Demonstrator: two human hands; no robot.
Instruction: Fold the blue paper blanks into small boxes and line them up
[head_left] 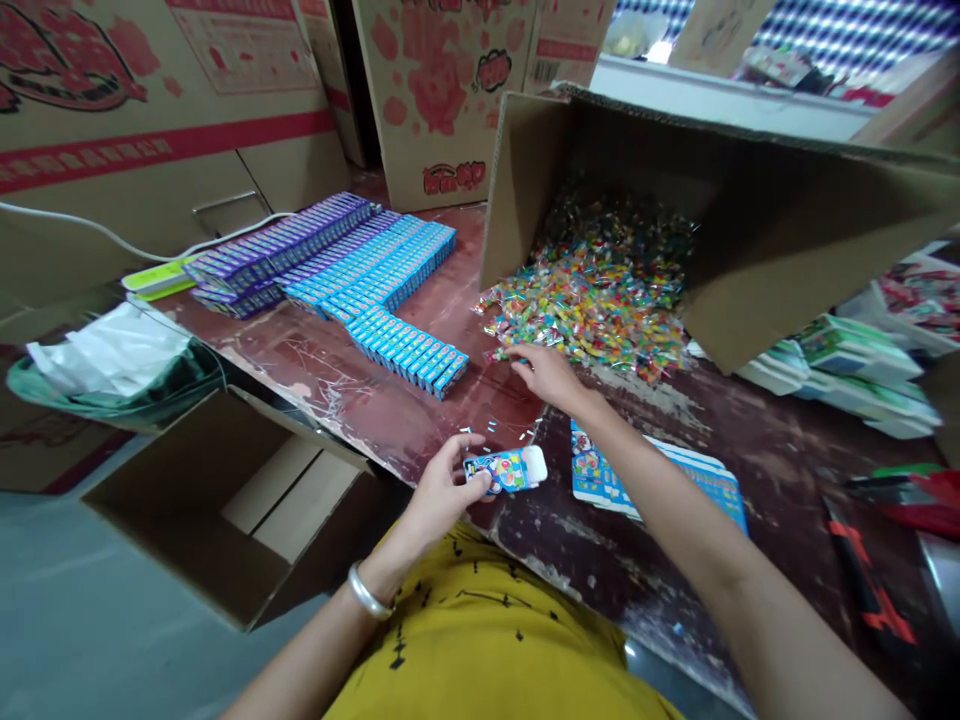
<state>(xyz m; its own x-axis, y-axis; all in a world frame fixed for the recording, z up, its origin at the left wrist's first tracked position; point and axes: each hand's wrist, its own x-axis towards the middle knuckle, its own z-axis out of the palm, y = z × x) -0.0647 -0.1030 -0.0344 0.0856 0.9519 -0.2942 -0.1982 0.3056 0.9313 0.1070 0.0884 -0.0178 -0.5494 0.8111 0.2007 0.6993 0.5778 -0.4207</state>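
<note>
My left hand (pixel 446 485) grips a small blue printed carton (pixel 499 472), its white end flap open and pointing right. At the near-left edge of a heap of clear-wrapped, many-coloured candy packets (pixel 592 310), my right hand (pixel 546 375) has its fingertips closed on a small candy packet (pixel 498 356). The heap spills out of a large cardboard box (pixel 720 230) lying on its side. Beneath my right forearm lies a stack of flat blue cartons (pixel 697 475), partly hidden by the arm.
Rows of filled-out blue cartons (pixel 409 350) and purple cartons (pixel 277 245) stand at the left on the worn red table (pixel 420 425). An orange-and-black cutter (pixel 870 580) lies at right. An open cardboard box (pixel 187 500) is below the table's left edge. Larger boxes (pixel 442 100) stand behind.
</note>
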